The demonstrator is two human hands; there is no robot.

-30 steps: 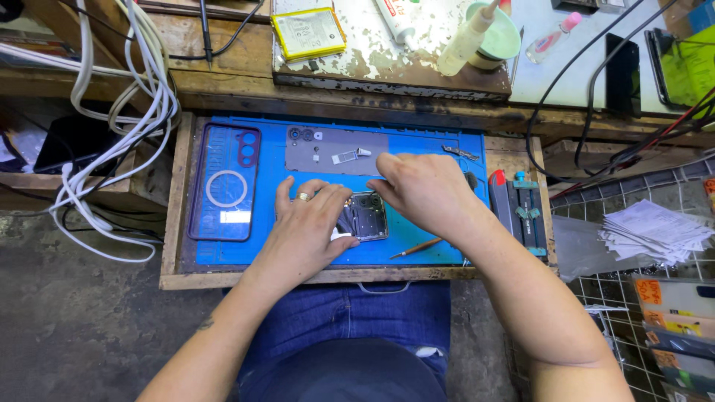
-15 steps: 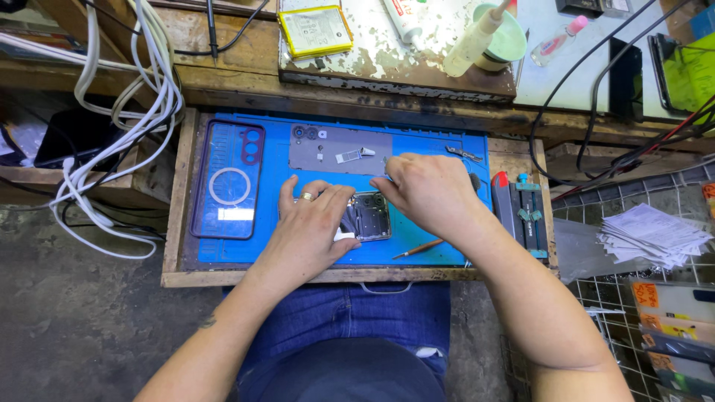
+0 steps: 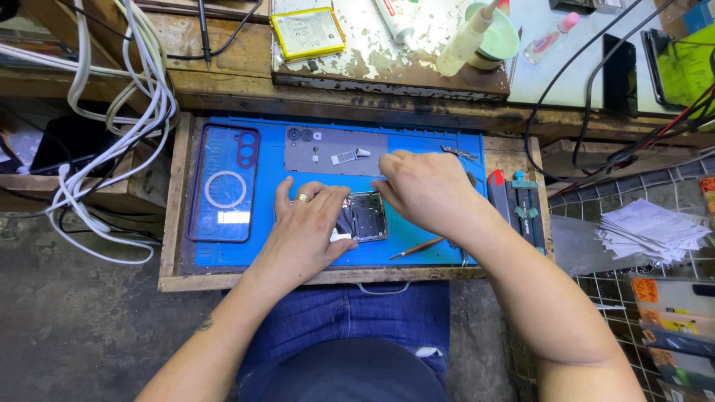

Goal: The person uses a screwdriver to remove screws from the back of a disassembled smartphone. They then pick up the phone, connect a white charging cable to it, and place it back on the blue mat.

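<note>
left hand [image 3: 305, 227] on opened phone [image 3: 363, 216], blue mat [image 3: 417, 156], wooden drawer [image 3: 173, 223]

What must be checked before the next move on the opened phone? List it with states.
1. Left hand steadies the phone: ok.
2. Phone lies flat on the blue mat: ok.
3. Right hand grips a tool: cannot tell, fingers hide it.
4. Loose parts sit on the grey pad: ok.
5. Back cover lies apart, left of the hands: ok.
6. Spudger lies within reach: ok.
</note>
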